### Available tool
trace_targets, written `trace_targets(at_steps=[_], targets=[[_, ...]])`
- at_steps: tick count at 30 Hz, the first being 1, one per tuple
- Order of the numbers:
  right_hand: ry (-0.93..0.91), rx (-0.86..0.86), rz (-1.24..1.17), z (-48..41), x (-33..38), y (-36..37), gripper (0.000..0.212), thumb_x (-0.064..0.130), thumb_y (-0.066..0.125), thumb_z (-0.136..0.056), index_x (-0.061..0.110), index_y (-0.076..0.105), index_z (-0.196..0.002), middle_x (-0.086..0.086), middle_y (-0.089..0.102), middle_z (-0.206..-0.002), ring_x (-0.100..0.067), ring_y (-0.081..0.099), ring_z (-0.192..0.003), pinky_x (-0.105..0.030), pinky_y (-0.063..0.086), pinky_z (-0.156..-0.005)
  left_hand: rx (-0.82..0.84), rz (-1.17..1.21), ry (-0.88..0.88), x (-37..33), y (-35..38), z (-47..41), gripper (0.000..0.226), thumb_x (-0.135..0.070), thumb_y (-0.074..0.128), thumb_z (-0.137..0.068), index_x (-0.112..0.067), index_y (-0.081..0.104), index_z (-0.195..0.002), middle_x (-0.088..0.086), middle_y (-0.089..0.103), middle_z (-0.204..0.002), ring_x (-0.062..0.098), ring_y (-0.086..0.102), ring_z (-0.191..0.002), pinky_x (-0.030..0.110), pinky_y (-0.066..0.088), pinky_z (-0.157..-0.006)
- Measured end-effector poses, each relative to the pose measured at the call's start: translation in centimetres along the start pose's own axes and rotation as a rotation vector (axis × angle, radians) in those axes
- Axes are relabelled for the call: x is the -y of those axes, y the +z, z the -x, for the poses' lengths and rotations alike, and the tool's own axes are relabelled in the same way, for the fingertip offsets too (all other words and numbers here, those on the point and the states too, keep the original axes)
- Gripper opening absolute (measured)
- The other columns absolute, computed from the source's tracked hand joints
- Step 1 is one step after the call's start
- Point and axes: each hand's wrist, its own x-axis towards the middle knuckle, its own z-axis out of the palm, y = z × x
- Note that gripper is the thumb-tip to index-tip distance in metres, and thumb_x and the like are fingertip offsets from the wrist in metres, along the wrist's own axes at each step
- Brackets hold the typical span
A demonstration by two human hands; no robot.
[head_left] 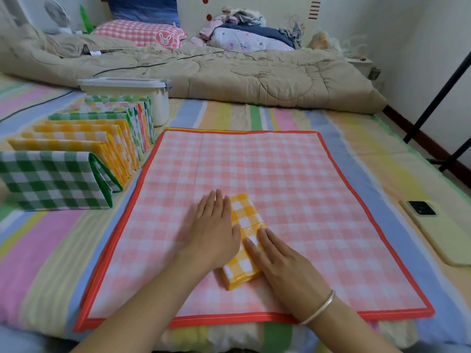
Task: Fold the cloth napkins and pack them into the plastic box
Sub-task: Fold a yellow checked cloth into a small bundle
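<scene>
Folded yellow-checked napkin (243, 217) lies on a pink gingham cloth (293, 174) spread flat on the bed (51, 238), directly in front of the person. Long axis runs away from the body, far end tipped slightly right.

Both hands are flat, fingers straight, gripping nothing. Left hand (212, 233) lies along the napkin's left edge. Right hand (285, 266) presses its near right part, fingertips on the fabric. Looks like the last crease being smoothed.

Row of folded napkins (84, 146) stands on edge to the left, running back toward the plastic box (153, 98) at its far end. Box seems lidded; contents not visible.

The napkin's destination lies forward and left, whether row or box. The left hand is on that side, so nearer. The box is well apart from both hands, a long reach over the cloth.
</scene>
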Motion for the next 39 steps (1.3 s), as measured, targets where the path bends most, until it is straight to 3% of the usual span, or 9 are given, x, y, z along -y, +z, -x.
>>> trace_targets(at_steps=[5,8,11,15,19,22,27,34,39], targets=[[0.008,0.137,-0.089,-0.4,-0.8,-1.5,0.049,0.024,0.032,-0.092,0.009,0.057,-0.132,-0.016,0.061,-0.130,-0.027,0.061,-0.119,-0.029,0.055,-0.088,-0.020,0.042,-0.029,0.4,2.8,1.0,0.090,-0.061,-0.017,-0.081,-0.008,-0.021,-0.153,0.014,-0.032,-0.159,0.027,-0.032,-0.146,0.047,-0.013,-0.122],[0.193,0.345,-0.382,-3.1,-2.6,-4.7,0.054,0.030,0.034,-0.086,0.018,0.062,-0.130,-0.006,0.058,-0.137,-0.022,0.055,-0.125,-0.029,0.043,-0.102,-0.095,-0.009,-0.024,0.0,3.6,1.1,0.096,-0.064,-0.026,-0.078,-0.005,-0.019,-0.154,0.018,-0.029,-0.159,0.033,-0.026,-0.148,0.050,-0.008,-0.123],[0.361,0.224,-0.363,-7.5,-4.4,-4.9,0.043,0.013,0.045,-0.091,0.029,0.062,-0.127,0.005,0.064,-0.126,-0.018,0.059,-0.114,-0.031,0.046,-0.096,-0.142,-0.041,-0.021,-0.2,4.2,1.1,0.102,-0.061,-0.036,-0.078,-0.001,-0.008,-0.156,0.023,-0.016,-0.161,0.038,-0.013,-0.152,0.052,-0.001,-0.123],[0.315,0.253,-0.211,-12.2,-3.6,-1.3,0.041,0.027,0.036,-0.101,0.033,0.044,-0.141,0.003,0.047,-0.136,-0.019,0.046,-0.121,-0.036,0.048,-0.086,-0.185,-0.005,-0.029,-0.2,4.5,0.9,0.094,-0.060,-0.023,-0.088,-0.001,0.003,-0.156,0.023,-0.004,-0.163,0.037,-0.003,-0.153,0.052,0.004,-0.123],[0.339,0.251,-0.050,-13.9,-3.3,1.0,0.032,0.046,0.039,-0.099,0.025,0.055,-0.117,0.001,0.052,-0.117,-0.021,0.050,-0.103,-0.033,0.045,-0.074,-0.151,-0.026,-0.029,-0.3,4.6,0.9,0.090,-0.060,-0.013,-0.089,-0.003,-0.003,-0.157,0.022,-0.011,-0.163,0.036,-0.011,-0.152,0.052,-0.001,-0.123],[0.376,0.254,-0.168,-15.0,-3.8,0.9,0.024,0.050,0.046,-0.096,0.028,0.054,-0.103,0.004,0.057,-0.105,-0.019,0.056,-0.082,-0.033,0.052,-0.074,-0.193,-0.003,-0.033,-0.1,4.7,1.0,0.087,-0.060,0.002,-0.095,0.001,0.017,-0.155,0.026,0.011,-0.162,0.039,0.008,-0.152,0.054,0.012,-0.122],[0.297,0.391,-0.174,-16.0,-4.2,0.7,0.026,0.050,0.043,-0.097,0.027,0.055,-0.098,0.004,0.053,-0.103,-0.023,0.056,-0.083,-0.032,0.044,-0.069,-0.245,0.025,-0.016,-0.1,5.1,0.9,0.082,-0.058,0.022,-0.097,0.003,0.038,-0.149,0.026,0.036,-0.154,0.039,0.033,-0.145,0.054,0.026,-0.118],[0.181,0.461,0.040,-17.9,-3.2,0.4,0.052,0.052,0.024,-0.101,0.019,0.064,-0.108,-0.004,0.061,-0.099,-0.025,0.055,-0.085,-0.033,0.043,-0.071,-0.259,0.035,0.001,0.0,5.3,0.8,0.088,-0.061,0.014,-0.092,-0.001,0.018,-0.156,0.021,0.016,-0.163,0.033,0.011,-0.153,0.046,0.003,-0.120],[0.293,0.413,0.144,-16.6,-3.8,0.2,0.069,0.065,0.020,-0.096,0.013,0.063,-0.081,-0.003,0.062,-0.080,-0.020,0.056,-0.071,-0.032,0.046,-0.065,-0.187,-0.026,0.036,0.0,5.2,0.9,0.094,-0.067,-0.016,-0.089,-0.004,-0.001,-0.157,0.018,-0.005,-0.165,0.031,-0.006,-0.154,0.048,0.002,-0.124]])
